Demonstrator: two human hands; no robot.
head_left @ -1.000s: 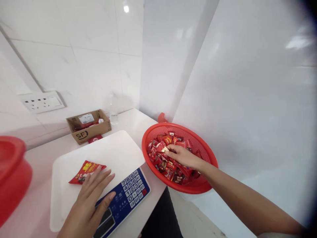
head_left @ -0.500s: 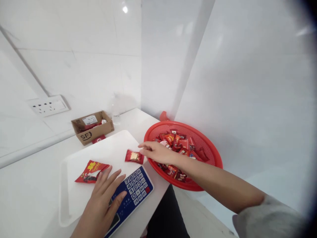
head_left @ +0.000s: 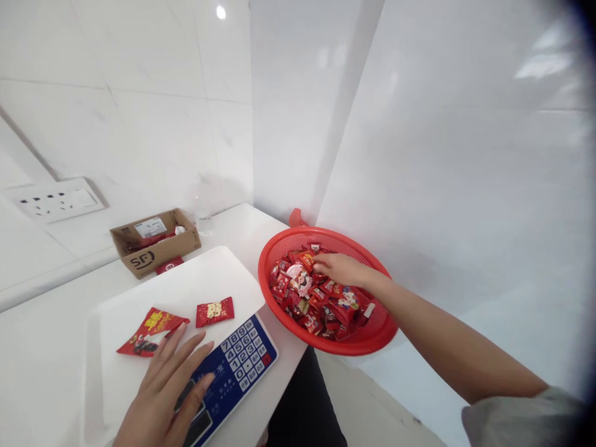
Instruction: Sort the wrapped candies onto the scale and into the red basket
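My right hand reaches into a red plastic basket, its fingers extended and touching the heap of small red-wrapped snack packets. I see no packet lifted in it. My left hand hovers with fingers spread over the blue keypad panel of a digital scale, partly covering its displays. On the scale's white tray lie a large red snack bag with yellow lettering, by my left fingertips, and a smaller red packet apart from both hands.
An open cardboard box with red packets stands behind the scale. Another red packet lies in front of it. A clear bottle stands near the wall. A socket panel is on the left wall.
My right hand has moved from beside the smaller packet into the basket. That packet has slid left on the tray, closer to the large bag. My left hand stays over the scale.
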